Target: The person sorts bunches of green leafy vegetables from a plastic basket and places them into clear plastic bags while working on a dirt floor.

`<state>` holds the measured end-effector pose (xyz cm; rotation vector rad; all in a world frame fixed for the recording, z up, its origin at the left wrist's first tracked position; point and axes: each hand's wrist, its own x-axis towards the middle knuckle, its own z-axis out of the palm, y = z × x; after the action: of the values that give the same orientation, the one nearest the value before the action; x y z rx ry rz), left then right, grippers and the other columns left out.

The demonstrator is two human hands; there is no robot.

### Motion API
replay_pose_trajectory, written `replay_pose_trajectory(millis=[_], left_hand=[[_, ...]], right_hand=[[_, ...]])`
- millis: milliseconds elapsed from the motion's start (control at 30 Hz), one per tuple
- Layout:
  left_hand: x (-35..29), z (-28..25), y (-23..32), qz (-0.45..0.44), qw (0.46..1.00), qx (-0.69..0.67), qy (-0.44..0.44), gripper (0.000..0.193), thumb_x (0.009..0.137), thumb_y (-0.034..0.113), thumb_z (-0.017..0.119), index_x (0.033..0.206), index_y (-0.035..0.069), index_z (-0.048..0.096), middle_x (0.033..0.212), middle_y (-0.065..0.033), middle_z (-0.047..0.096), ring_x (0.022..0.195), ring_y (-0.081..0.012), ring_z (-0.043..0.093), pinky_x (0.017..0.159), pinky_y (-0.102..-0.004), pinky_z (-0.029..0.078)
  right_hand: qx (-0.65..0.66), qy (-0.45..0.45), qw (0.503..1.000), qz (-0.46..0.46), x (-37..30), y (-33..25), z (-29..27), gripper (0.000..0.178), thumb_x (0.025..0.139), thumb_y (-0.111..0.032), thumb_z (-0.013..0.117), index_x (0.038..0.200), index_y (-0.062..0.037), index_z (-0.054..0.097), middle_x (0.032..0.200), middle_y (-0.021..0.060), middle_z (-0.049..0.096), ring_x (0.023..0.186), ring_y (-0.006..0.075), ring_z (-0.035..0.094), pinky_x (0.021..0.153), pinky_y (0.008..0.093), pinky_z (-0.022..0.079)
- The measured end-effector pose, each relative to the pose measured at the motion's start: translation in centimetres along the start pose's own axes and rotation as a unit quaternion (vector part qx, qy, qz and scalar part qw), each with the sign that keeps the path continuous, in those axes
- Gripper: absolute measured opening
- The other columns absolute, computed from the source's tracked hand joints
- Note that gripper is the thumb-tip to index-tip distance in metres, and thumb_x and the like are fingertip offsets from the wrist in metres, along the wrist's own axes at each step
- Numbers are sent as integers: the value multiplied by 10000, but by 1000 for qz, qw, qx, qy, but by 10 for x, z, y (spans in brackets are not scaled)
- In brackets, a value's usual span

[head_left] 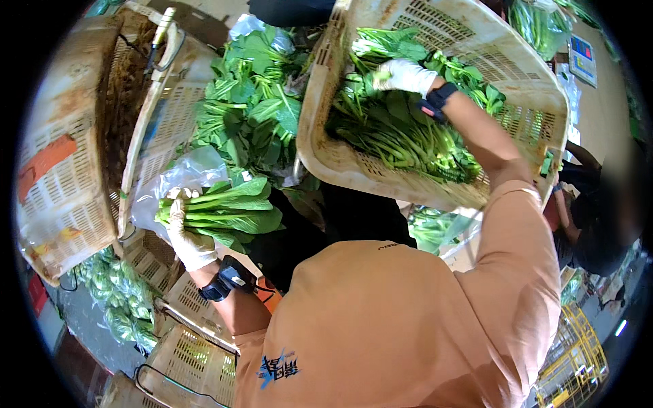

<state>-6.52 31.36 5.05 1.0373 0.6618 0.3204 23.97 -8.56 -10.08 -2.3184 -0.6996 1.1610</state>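
Note:
My left hand (185, 234), in a white glove, is closed around a bunch of leafy greens (235, 207) with pale green stalks. A clear plastic bag (160, 187) lies against the bunch, just behind that hand. Inside a large cream plastic crate (320, 146), my right hand (406, 76), also gloved, is among the greens. Its fingers curl down onto stalks, their tips stained green and partly hidden. More loose greens (415, 139) with long stalks spread across the near part of this crate.
A heap of leafy greens (255, 102) lies left of the crate. Worn crates (71, 143) stand on edge at far left, above bagged greens (122, 296). A scale (582, 60) and a bag of greens (537, 27) are at top right. Another person (598, 204) is at right.

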Motion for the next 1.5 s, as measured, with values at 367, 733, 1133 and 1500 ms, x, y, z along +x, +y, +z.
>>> replay_pose_trajectory(millis=[367,733,1133,1500], left_hand=[[5,44,-15,-21,1000,-10,-7,257,822,55,623,1069,26,556,973,-87,607,909,-213,584,859,-337,468],[-14,32,-11,-25,999,-39,11,262,807,75,630,1056,20,570,950,-89,610,887,-214,588,846,-329,472],[-52,163,32,33,946,130,-294,374,781,100,653,1133,-13,593,983,-27,632,862,-102,555,789,-199,426],[-28,99,13,124,980,45,-149,241,779,181,626,935,-2,632,877,-61,622,806,-129,559,753,-269,453]], right_hand=[[-278,-203,923,-173,-91,-29,85,753,656,-271,734,1345,-339,435,1178,145,492,1043,334,540,825,408,478],[80,-174,938,-289,-55,-5,80,565,706,-159,696,1236,-53,531,1108,99,582,1045,235,522,910,351,424],[387,-32,881,-272,-144,-167,-15,468,780,-113,632,1220,-4,517,1119,48,579,914,82,534,673,163,430],[401,136,867,-262,-122,-250,18,476,844,-414,648,1098,-17,581,868,-3,622,728,48,549,617,185,433]])
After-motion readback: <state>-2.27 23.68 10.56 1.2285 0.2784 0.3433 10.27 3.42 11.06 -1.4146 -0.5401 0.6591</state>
